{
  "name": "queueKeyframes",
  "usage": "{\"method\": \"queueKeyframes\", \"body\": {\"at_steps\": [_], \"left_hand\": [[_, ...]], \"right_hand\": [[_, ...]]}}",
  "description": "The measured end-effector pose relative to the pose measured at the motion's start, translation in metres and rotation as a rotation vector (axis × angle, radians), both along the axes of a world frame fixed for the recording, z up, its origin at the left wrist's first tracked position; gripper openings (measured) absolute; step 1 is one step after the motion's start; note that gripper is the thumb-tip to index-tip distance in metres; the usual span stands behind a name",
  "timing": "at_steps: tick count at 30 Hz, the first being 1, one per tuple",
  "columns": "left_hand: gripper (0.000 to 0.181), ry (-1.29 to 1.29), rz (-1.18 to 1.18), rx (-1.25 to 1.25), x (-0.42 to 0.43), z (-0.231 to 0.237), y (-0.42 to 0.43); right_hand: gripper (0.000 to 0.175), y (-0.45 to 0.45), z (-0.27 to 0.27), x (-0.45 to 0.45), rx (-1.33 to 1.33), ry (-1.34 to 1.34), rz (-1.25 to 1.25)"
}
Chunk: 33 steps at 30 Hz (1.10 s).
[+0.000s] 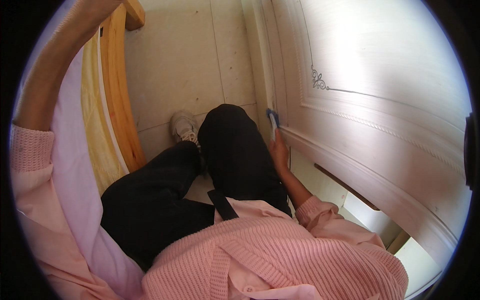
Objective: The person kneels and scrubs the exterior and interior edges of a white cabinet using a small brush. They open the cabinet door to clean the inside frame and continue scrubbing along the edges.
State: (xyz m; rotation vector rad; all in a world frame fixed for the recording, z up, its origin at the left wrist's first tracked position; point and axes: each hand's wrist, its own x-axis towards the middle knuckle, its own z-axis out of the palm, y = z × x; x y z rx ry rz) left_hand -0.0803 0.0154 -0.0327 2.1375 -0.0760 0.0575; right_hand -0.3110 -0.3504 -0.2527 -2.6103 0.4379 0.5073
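Note:
My right hand [279, 150], low beside my knee, holds the pale handle of what looks like a small cleaning brush [273, 118] with a blue end. The blue end touches the lower edge of a white panelled door [347, 67], near its frame. This door has rope-like moulding and a grey scroll ornament at one corner. My left forearm reaches up along the left side of the view; the left hand itself lies beyond the top edge.
A wooden bed frame [117, 86] with yellow quilted bedding [95, 112] and lilac cloth [71, 150] stands at left. Beige floor tiles [172, 63] lie between it and the door. My shoe [184, 125] rests there. A dark-edged opening shows below the door at right.

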Motion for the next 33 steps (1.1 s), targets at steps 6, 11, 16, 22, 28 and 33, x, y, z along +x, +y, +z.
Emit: {"method": "queueKeyframes", "body": {"at_steps": [6, 11, 16, 22, 28, 33], "left_hand": [[0.024, 0.033, 0.071, 0.054, 0.002, 0.001, -0.002], [0.025, -0.068, 0.029, 0.014, -0.005, 0.002, -0.005], [0.025, 0.162, -0.042, -0.124, -0.007, 0.012, -0.002], [0.022, -0.033, -0.017, 0.026, -0.001, 0.003, 0.0], [0.023, -0.023, -0.039, -0.035, 0.003, 0.0, 0.004], [0.025, 0.09, 0.037, -0.058, 0.001, 0.002, 0.004]], "right_hand": [[0.043, 0.022, -0.03, 0.073, 0.115, -0.152, 0.127], [0.04, 0.046, -0.024, 0.083, 0.355, -0.313, 0.357], [0.039, 0.011, -0.007, 0.031, 0.219, -0.235, 0.028], [0.041, 0.013, -0.037, 0.057, 0.28, -0.203, -0.12], [0.039, 0.037, -0.035, 0.136, 0.529, -0.153, 0.069], [0.039, 0.03, -0.032, 0.08, 0.343, -0.409, 0.081]]}}
